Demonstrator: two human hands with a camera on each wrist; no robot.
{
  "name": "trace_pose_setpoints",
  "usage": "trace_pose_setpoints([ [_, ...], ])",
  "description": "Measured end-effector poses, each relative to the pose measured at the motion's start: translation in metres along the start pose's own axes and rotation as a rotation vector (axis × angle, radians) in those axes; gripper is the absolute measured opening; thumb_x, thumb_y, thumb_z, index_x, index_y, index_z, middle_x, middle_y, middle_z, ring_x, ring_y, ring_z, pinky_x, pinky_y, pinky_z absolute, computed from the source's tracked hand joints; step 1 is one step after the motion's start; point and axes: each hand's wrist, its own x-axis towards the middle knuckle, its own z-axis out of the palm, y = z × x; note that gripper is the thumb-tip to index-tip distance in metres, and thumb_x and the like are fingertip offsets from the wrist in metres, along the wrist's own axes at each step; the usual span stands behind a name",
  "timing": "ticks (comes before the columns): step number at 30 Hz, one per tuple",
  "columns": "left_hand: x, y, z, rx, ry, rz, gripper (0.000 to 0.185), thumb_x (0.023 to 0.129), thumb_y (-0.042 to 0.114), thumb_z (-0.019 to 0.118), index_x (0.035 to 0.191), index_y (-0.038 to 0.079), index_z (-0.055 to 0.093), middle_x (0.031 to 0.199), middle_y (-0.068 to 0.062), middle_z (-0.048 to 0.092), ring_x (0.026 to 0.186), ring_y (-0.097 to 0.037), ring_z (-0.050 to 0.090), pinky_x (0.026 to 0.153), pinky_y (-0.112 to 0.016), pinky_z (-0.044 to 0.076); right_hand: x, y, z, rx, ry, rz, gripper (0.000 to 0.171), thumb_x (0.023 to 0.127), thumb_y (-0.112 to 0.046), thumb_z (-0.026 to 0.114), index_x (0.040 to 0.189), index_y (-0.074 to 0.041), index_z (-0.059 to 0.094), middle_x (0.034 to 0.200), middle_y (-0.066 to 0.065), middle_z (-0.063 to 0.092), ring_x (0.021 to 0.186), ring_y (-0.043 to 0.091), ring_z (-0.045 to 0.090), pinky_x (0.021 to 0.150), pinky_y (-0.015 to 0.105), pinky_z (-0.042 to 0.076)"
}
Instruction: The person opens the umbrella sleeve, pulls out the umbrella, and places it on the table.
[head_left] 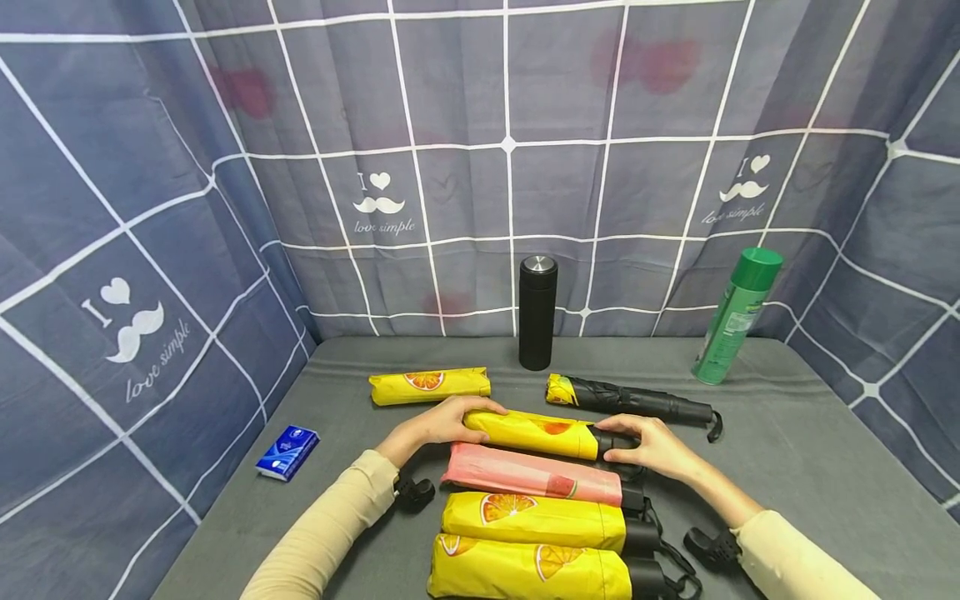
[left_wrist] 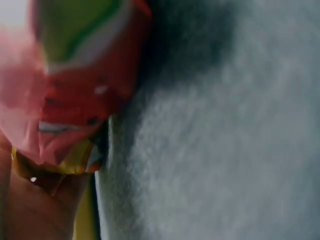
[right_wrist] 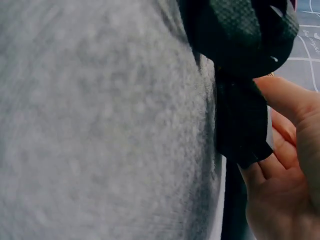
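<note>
A folded umbrella in a yellow sleeve [head_left: 525,432] lies crosswise between both hands. My left hand [head_left: 453,421] holds its left end, thumb on the near side and fingers over the top. My right hand [head_left: 654,446] grips the black handle [head_left: 611,446] at the other end. Just in front lies a pink folded umbrella [head_left: 525,472] with a watermelon print; its end [left_wrist: 75,90] covers much of the left wrist view. Nearer still are two yellow folded umbrellas [head_left: 570,521] [head_left: 498,571] with orange-slice prints, side by side, with black handles and straps.
Behind the hands lie a small yellow orange-print sleeve [head_left: 450,383] and a black folded umbrella [head_left: 637,402]. A black bottle [head_left: 537,317] and a green spray can [head_left: 735,321] stand at the back. A blue tissue pack [head_left: 288,453] is at the left, on the grey tabletop [head_left: 810,467].
</note>
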Motion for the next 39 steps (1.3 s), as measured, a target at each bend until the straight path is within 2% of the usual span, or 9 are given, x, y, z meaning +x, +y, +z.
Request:
trace_pose_setpoints([
  [3,-0.001,0.006,0.001,0.028,0.002,-0.005,0.047,0.084,0.008,0.071,0.129,0.009,0.057,0.128,-0.005,0.056,0.113,-0.015,0.050,0.094,-0.032,0.040,0.001,0.001,0.001,-0.032,0.007,-0.020,0.048,0.077,-0.030,0.079,0.117,-0.007,0.065,0.111,0.006,0.066,0.099,0.017,0.061,0.081,0.035,0.051],
  [9,-0.001,0.020,-0.001,-0.007,0.029,-0.001,0.046,0.082,-0.002,0.070,0.126,0.000,0.057,0.125,-0.014,0.058,0.105,-0.024,0.054,0.089,-0.031,0.043,0.002,0.002,0.003,-0.105,0.043,-0.037,0.047,0.075,-0.032,0.080,0.113,-0.007,0.068,0.107,0.006,0.068,0.096,0.016,0.061,0.078,0.037,0.051],
  [15,0.003,0.012,-0.008,0.011,0.051,-0.033,0.048,0.082,0.007,0.073,0.127,0.013,0.060,0.123,0.000,0.060,0.100,-0.011,0.054,0.086,-0.028,0.045,0.005,-0.006,-0.004,-0.129,0.104,-0.036,0.045,0.074,-0.031,0.081,0.112,-0.012,0.069,0.106,0.003,0.068,0.098,0.020,0.061,0.079,0.040,0.051],
  [18,0.005,0.015,-0.018,-0.016,0.079,-0.036,0.049,0.081,0.009,0.074,0.127,0.017,0.061,0.123,0.004,0.060,0.098,-0.013,0.055,0.084,-0.030,0.047,0.010,-0.013,-0.014,-0.122,0.152,-0.026,0.045,0.073,-0.031,0.082,0.113,-0.015,0.070,0.107,0.001,0.068,0.100,0.019,0.061,0.081,0.039,0.050],
  [22,0.006,0.028,-0.031,-0.013,0.128,-0.038,0.049,0.081,0.012,0.074,0.127,0.019,0.061,0.124,0.004,0.059,0.105,-0.016,0.052,0.083,-0.031,0.047,0.015,-0.024,-0.030,-0.041,0.182,0.000,0.045,0.075,-0.030,0.081,0.115,-0.015,0.069,0.106,0.002,0.067,0.089,0.012,0.061,0.072,0.031,0.051],
  [25,0.006,0.039,-0.037,-0.005,0.167,-0.042,0.049,0.081,0.012,0.074,0.128,0.019,0.061,0.119,0.003,0.059,0.100,-0.016,0.052,0.077,-0.029,0.047,0.017,-0.033,-0.040,0.052,0.190,0.017,0.044,0.076,-0.025,0.080,0.117,-0.012,0.068,0.098,0.004,0.066,0.072,0.010,0.057,0.058,0.026,0.048],
  [28,0.003,0.057,-0.041,-0.036,0.189,-0.016,0.048,0.081,0.008,0.074,0.127,0.011,0.061,0.114,-0.002,0.060,0.086,-0.015,0.052,0.068,-0.027,0.047,0.017,-0.041,-0.046,0.106,0.202,0.027,0.042,0.078,-0.021,0.079,0.117,-0.012,0.067,0.089,0.004,0.064,0.064,0.012,0.054,0.050,0.026,0.045],
  [33,-0.005,0.084,-0.050,-0.050,0.197,0.005,0.046,0.081,0.005,0.073,0.125,0.002,0.060,0.113,-0.005,0.061,0.084,-0.012,0.052,0.067,-0.026,0.047,0.019,-0.050,-0.050,0.132,0.206,0.029,0.041,0.079,-0.020,0.078,0.118,-0.014,0.066,0.089,0.003,0.065,0.064,0.014,0.056,0.050,0.027,0.047],
  [39,-0.014,0.091,-0.058,-0.017,0.213,0.019,0.048,0.082,0.006,0.073,0.127,0.001,0.059,0.116,-0.007,0.061,0.087,-0.014,0.052,0.070,-0.026,0.046,0.018,-0.060,-0.055,0.179,0.230,0.005,0.042,0.080,-0.005,0.075,0.120,-0.006,0.062,0.093,0.009,0.063,0.062,0.012,0.058,0.050,0.027,0.048],
])
